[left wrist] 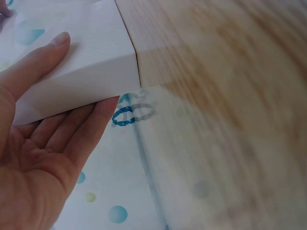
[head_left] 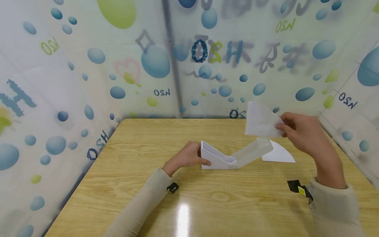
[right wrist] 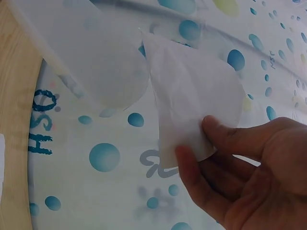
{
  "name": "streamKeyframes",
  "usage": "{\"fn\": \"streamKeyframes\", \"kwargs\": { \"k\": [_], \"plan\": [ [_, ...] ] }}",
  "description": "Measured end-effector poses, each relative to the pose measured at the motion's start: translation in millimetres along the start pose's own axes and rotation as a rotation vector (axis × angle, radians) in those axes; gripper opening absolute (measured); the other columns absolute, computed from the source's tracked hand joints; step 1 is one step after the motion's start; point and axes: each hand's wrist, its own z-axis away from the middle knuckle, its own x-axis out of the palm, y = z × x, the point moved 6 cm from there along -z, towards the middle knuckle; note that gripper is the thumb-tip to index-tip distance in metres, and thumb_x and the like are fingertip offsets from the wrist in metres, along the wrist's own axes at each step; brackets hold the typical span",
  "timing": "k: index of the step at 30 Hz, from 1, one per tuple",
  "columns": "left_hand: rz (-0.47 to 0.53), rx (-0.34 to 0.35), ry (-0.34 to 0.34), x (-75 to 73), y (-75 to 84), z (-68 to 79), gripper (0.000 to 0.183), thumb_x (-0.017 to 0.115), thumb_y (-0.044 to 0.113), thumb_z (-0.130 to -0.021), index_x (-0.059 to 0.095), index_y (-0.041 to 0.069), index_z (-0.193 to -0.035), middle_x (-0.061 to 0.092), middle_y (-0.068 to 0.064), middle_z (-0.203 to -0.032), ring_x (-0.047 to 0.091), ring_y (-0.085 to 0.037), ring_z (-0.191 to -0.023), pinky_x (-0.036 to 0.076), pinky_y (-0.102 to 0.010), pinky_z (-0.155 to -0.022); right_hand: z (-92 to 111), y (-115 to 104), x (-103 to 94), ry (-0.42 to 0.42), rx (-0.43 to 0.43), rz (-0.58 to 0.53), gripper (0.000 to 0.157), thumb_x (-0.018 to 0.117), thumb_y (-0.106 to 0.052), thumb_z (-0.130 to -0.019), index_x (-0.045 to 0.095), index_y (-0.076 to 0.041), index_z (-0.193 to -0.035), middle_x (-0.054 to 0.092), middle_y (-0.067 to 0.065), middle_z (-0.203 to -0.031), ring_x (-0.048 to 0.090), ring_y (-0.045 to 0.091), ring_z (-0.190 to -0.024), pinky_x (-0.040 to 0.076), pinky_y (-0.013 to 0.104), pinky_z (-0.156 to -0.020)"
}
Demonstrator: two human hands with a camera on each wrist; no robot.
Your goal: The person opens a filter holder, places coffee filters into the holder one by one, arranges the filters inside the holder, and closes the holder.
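My left hand [head_left: 189,154] grips a white wedge-shaped holder [head_left: 217,161] at its tall left end, thumb on the near face and fingers behind. Seen from the left wrist, the thumb lies on one broad white face [left wrist: 103,48] and the fingers pass beneath the edge. A frosted translucent lid [head_left: 254,151] slants up to the right from the holder's low end. Above and right of it, my right hand [head_left: 305,133] pinches a fan-shaped white paper [head_left: 262,120] by its right corner, between thumb and fingers. In the right wrist view this paper [right wrist: 192,91] hangs beside the lid [right wrist: 96,52].
Another fan-shaped white paper [head_left: 278,153] lies on the wooden table [head_left: 237,204] behind the lid, partly covered by it in the head view. A patterned curtain [head_left: 154,62] with blue and green dots rises at the table's back and sides.
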Motion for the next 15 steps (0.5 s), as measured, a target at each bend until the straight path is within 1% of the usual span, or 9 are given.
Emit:
{"fn": "streamKeyframes", "kwargs": {
  "k": [6, 12, 15],
  "plan": [
    [0.003, -0.004, -0.001, 0.3, -0.8, -0.1, 0.036, 0.088, 0.016, -0.084, 0.075, 0.010, -0.117, 0.080, -0.006, -0.107, 0.073, -0.007, -0.082, 0.058, -0.023, -0.069, -0.4, -6.0, 3.5, -0.011, -0.062, -0.020, 0.008, 0.071, -0.009, -0.098, 0.070, -0.002, -0.098, 0.074, 0.012, -0.084, 0.065, 0.014, -0.066, 0.048, 0.022, -0.056],
    [0.005, 0.011, -0.003, -0.2, 1.0, 0.2, 0.035, 0.088, 0.016, -0.084, 0.075, 0.009, -0.117, 0.080, -0.007, -0.107, 0.074, -0.008, -0.082, 0.058, -0.023, -0.068, -1.2, -12.0, 8.3, -0.034, -0.118, -0.036, 0.006, 0.071, -0.008, -0.097, 0.070, -0.002, -0.095, 0.073, 0.012, -0.087, 0.065, 0.006, -0.064, 0.053, 0.020, -0.057],
    [0.006, 0.012, -0.003, -0.2, 0.9, 0.3, 0.035, 0.087, 0.016, -0.084, 0.075, 0.008, -0.116, 0.080, -0.007, -0.106, 0.074, -0.008, -0.082, 0.058, -0.023, -0.068, -1.8, -15.6, 10.4, -0.030, -0.140, -0.040, 0.006, 0.072, -0.008, -0.097, 0.071, -0.002, -0.095, 0.074, 0.010, -0.085, 0.064, 0.002, -0.062, 0.053, 0.020, -0.058]
  ]
}}
